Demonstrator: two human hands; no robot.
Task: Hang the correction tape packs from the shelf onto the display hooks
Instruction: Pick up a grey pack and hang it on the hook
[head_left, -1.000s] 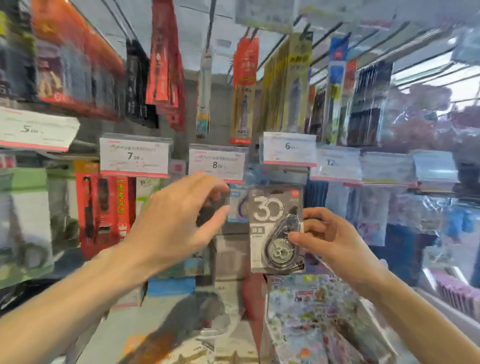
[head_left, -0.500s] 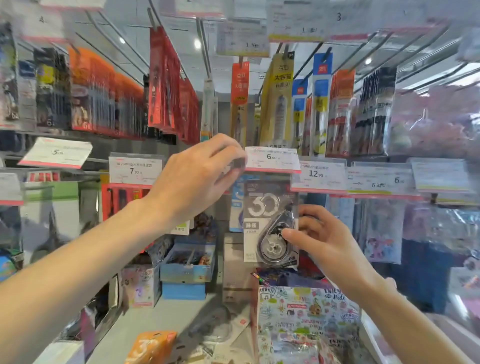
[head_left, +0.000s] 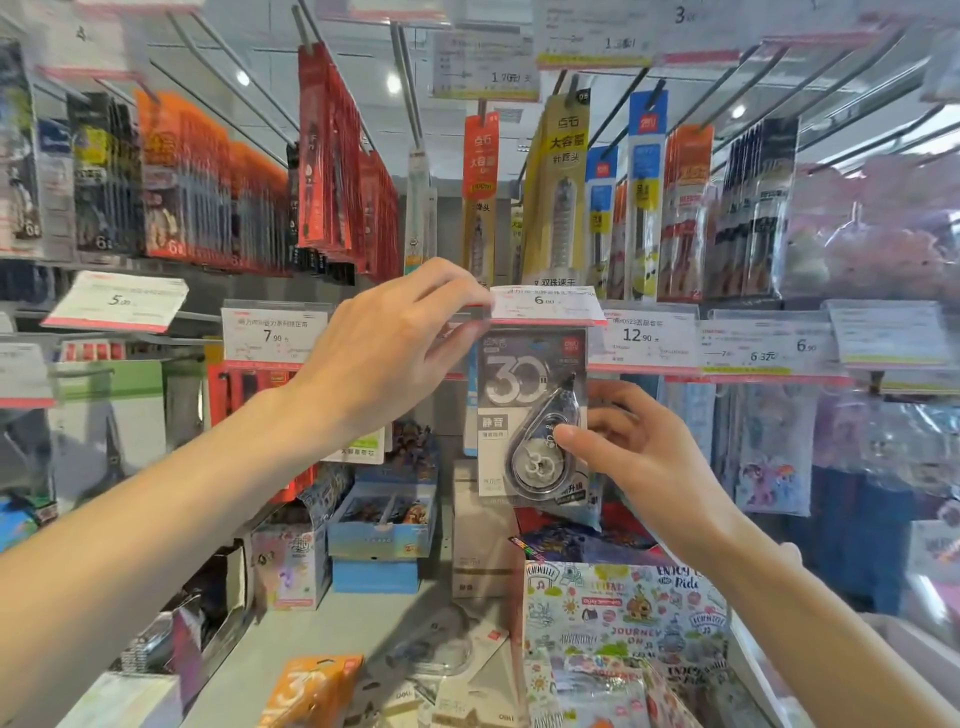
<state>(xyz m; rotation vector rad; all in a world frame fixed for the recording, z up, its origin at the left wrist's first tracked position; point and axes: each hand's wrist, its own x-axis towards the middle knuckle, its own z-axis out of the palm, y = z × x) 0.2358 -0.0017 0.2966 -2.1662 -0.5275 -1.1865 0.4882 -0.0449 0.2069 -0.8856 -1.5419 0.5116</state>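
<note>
- Correction tape pack (head_left: 530, 415) hanging upright just under lifted price tag (head_left: 545, 306), pinched by right hand (head_left: 623, 457).
- Left hand (head_left: 395, 353) pinching tag's edge, tipping it up.
- Risking missed hook: tag hiding tip, hole unseen.
- Orange pack (head_left: 311, 691) waiting on shelf (head_left: 291, 644).
</note>
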